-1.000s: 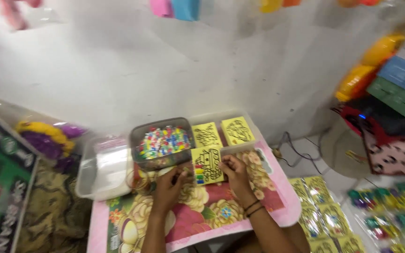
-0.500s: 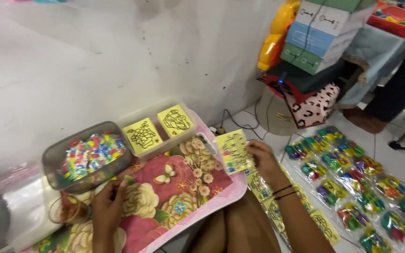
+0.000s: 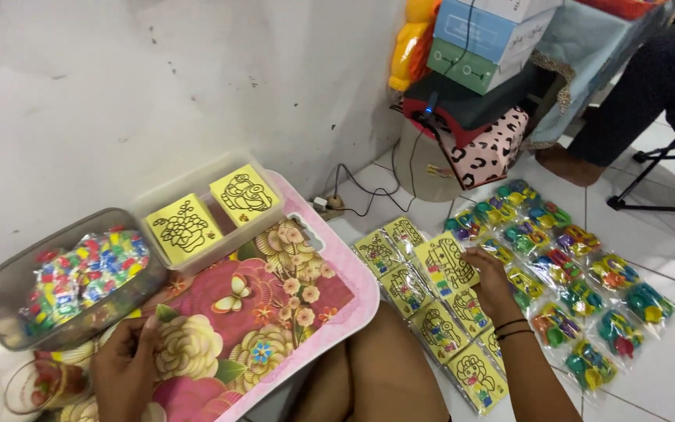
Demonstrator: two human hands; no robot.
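White tiled floor by a scuffed wall holds rows of yellow cards [image 3: 431, 312] and toy bags [image 3: 580, 289], where the right hand [image 3: 490, 281], fingers curled, lays down a card [image 3: 447, 262], while the left hand [image 3: 123, 363] rests loosely bent on a floral tray [image 3: 275, 312], holding nothing visible.

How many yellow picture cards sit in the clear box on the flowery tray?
2: one yellow picture card lies in the left half of the clear plastic box, another in the right half. More may be stacked beneath them.
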